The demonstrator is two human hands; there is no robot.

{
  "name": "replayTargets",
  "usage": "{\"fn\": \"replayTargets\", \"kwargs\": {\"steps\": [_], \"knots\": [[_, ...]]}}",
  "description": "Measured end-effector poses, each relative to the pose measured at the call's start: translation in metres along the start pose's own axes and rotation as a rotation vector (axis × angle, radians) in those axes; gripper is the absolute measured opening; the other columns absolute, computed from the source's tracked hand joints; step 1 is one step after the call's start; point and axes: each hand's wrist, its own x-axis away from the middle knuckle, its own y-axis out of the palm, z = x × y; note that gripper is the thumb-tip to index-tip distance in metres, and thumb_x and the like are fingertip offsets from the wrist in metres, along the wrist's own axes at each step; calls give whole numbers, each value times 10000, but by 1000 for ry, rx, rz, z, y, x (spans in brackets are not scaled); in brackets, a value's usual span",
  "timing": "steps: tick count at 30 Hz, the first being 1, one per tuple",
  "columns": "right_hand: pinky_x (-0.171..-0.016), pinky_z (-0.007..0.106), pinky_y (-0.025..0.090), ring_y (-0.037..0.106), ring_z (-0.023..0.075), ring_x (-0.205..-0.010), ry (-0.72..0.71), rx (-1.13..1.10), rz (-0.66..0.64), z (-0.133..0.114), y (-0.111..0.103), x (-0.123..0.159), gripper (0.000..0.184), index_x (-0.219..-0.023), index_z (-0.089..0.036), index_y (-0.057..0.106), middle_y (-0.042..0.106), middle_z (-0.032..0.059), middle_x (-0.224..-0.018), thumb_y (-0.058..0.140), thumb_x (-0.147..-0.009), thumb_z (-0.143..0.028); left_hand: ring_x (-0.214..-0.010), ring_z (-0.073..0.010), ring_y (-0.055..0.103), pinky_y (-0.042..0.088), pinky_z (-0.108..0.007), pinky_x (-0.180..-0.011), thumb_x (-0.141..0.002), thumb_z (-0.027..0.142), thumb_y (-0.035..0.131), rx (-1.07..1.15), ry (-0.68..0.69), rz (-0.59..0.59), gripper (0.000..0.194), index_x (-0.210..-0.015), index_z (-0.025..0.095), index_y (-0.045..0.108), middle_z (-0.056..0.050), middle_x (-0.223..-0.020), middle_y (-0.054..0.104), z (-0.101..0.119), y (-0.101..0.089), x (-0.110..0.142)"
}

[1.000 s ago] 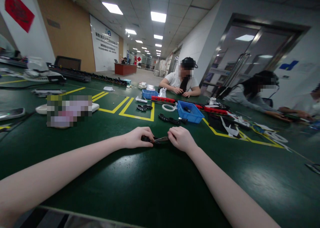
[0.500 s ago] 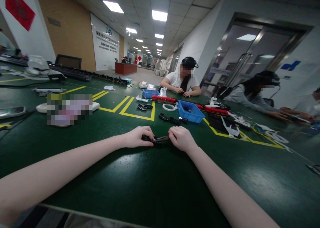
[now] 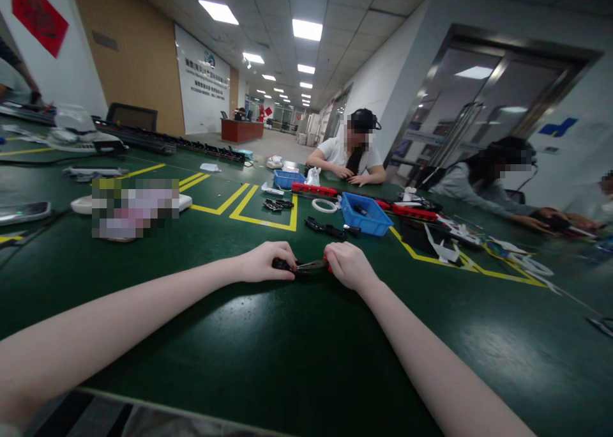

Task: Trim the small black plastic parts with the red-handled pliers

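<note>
In the head view, my left hand is closed around a small black part, low over the green tabletop. My right hand grips a pair of long-nosed pliers; a bit of red handle shows at its fingers. The jaws of the pliers point left and meet the black part beside my left fingertips. Whether the jaws pinch anything is too small to make out. Just beyond my hands lie more black parts.
A blue bin with dark items stands beyond my right hand, a smaller blue bin farther back. A white ring lies between them. A pixelated phone-like item is at left. Co-workers sit across the table.
My right hand has shifted very slightly, so that some red handle of the pliers now shows. My left hand keeps its hold on the black part.
</note>
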Motion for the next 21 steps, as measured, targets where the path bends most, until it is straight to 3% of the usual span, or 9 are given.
{"fn": "replayTargets", "kwargs": {"steps": [21], "knots": [[-695,315,338,501,165,-654,23,-38,-26,2,0,0,382,-743,-200,549,599,43,-703,299,-1024,-268,-978,-192,645,500,-329,-907,-856,291,732,-31,-6,-13,158,-969,181,743,-62,-1051,648,-1,0,1]]}}
